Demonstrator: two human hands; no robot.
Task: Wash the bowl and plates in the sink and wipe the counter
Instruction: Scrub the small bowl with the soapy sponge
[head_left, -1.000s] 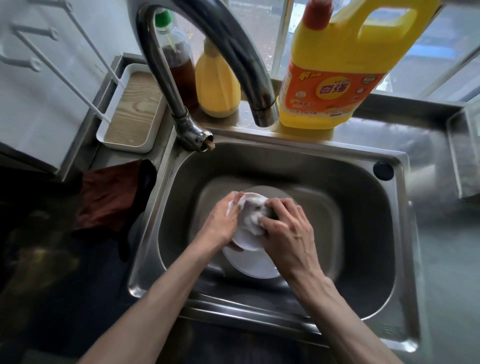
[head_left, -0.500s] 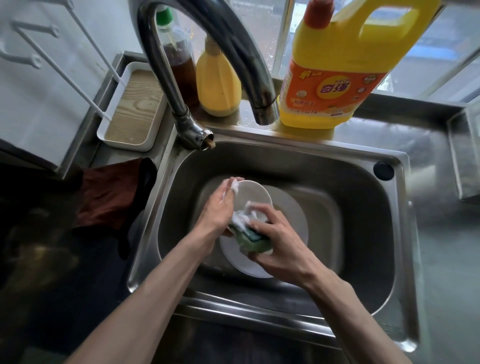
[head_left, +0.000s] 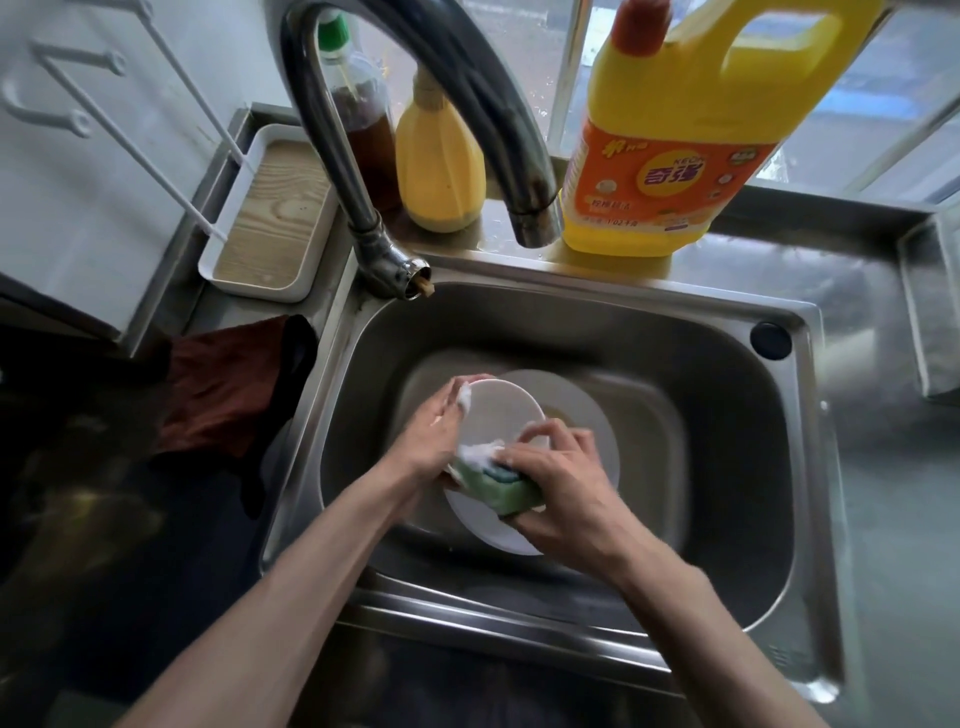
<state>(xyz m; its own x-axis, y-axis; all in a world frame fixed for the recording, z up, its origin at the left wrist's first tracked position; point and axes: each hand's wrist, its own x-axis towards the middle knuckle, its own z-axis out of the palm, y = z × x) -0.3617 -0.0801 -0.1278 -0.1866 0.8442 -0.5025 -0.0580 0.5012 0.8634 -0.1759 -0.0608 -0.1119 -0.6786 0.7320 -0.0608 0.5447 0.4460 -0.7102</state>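
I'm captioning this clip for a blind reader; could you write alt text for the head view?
Over a steel sink, the left hand holds a small white dish while the right hand scrubs it with a soapy green sponge, above a larger white plate. A yellow detergent jug stands behind.

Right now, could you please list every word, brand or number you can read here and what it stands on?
"奇强": large characters on the orange label of the yellow detergent jug.
"KEON": small letters just above them, same label.
Remaining small print on that label: too blurred to read.
The brown bottle and the small yellow bottle: no text visible.
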